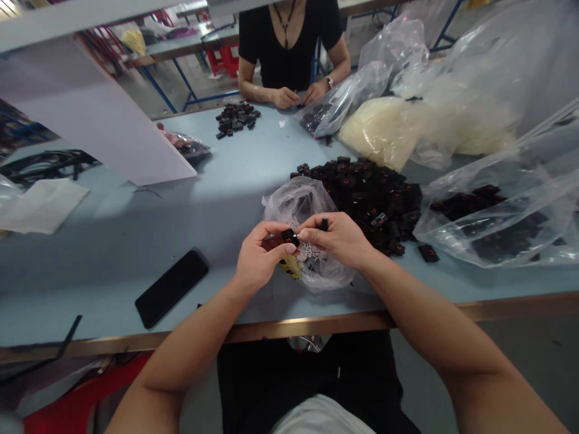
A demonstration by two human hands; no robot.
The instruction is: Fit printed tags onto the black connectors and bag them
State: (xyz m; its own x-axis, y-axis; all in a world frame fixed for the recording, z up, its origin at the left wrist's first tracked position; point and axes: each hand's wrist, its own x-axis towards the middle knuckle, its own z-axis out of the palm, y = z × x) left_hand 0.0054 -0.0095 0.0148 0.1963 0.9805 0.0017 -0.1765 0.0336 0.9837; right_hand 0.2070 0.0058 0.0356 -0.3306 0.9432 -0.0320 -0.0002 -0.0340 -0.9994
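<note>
While the left hand (259, 256) pinches it between thumb and fingertips, a small black plastic part with a red marking (290, 237) sits above the middle of the table's near edge, just beside the right hand (337, 238), whose thumb and fingers pinch a slim black piece (324, 223). Beneath both hands lies a clear plastic bag (296, 208), containing small white pieces (312, 253) and a yellow item (290, 266), too obscured to identify. Directly beyond the bag spreads a large heap of black parts with red markings (362, 202); one loose black part (427, 253) lies at its near right. Toward the right edge rests a clear bag of similar black parts (502, 226), with bulky bags of cream-coloured material (384, 132) farther back. Left of the hands, a black smartphone (172, 288) lies flat on the light blue table (113, 235). At the far edge, a co-worker's hands (298, 94) meet beside a clear bag of dark parts (330, 114), and a small pile of black parts (234, 119) lies to their left.
</note>
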